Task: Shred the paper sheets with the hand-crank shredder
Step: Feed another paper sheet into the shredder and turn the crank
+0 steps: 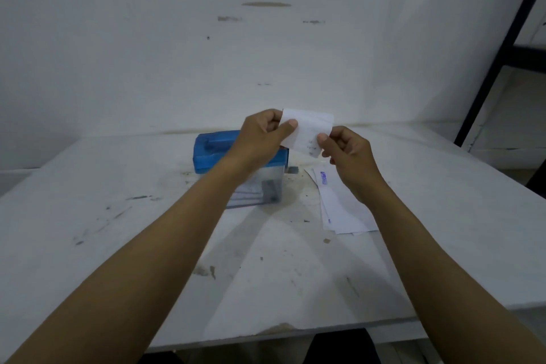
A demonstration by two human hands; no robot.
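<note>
- Step in hand, judged: readying one piece for the feed; nothing has entered the cutter yet.
- Paper piece [307,130]: small, white, thin, with faint dark print near its lower edge. It is held in the air, stretched between both hands and slightly tilted, above the right end of the shredder and clear of it.
- Left hand [263,133]: fingers curled, thumb on the near face, pinching the left edge of the piece.
- Right hand [345,154]: fingers curled, thumb tip pinching the lower right corner of the piece.
- Shredder [212,151]: blue lid over a clear bin, standing on the table [118,216] and partly hidden by the left forearm. The feed slot is not visible. A small grey part at its right side may be the crank; too small to tell.
- Paper sheets [339,207]: loose white stack, one bearing a blue stamp, lying flat on the table just right of the shredder, partly under the right wrist.
- Next move, judged: lower the piece edge-first and square into the lid's slot, then free one hand for the crank while the other steadies the body.
- Handling, judged: the piece is limp, so it needs to be kept taut or it may buckle at the slot.
</note>
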